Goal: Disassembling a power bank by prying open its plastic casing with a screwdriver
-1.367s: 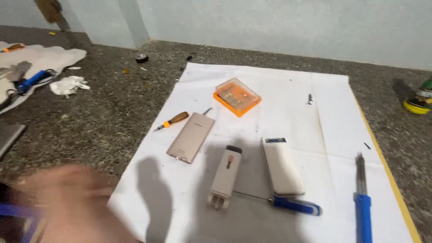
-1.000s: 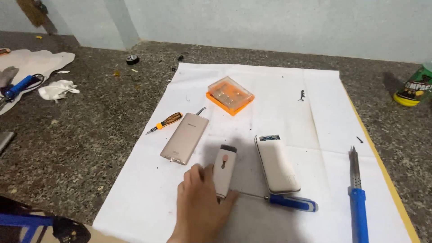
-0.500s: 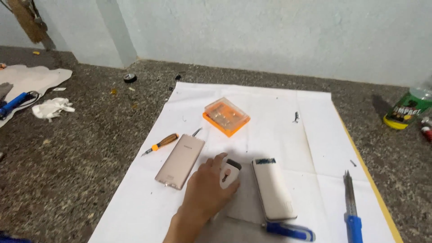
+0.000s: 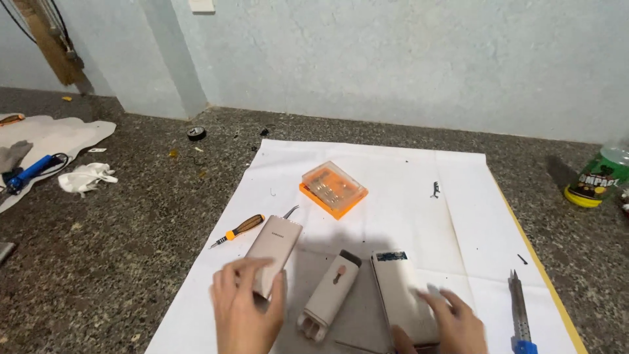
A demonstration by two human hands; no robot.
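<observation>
Looks like a makeshift repair spot on somebody's floor, more home workshop than real shop. There's a speckled stone floor [image 4: 118, 249] running up to a rough, pale blue plastered wall [image 4: 406, 59], with a white paper sheet [image 4: 419, 196] laid out as the work surface. On the paper: an orange screwdriver-bit case [image 4: 333, 189], a small orange-handled screwdriver [image 4: 240, 230] and a blue-handled tool [image 4: 520, 314]. Off to the side, a roll of black tape [image 4: 196, 133], crumpled white gloves [image 4: 85, 177] and a green bottle [image 4: 597, 176].
</observation>
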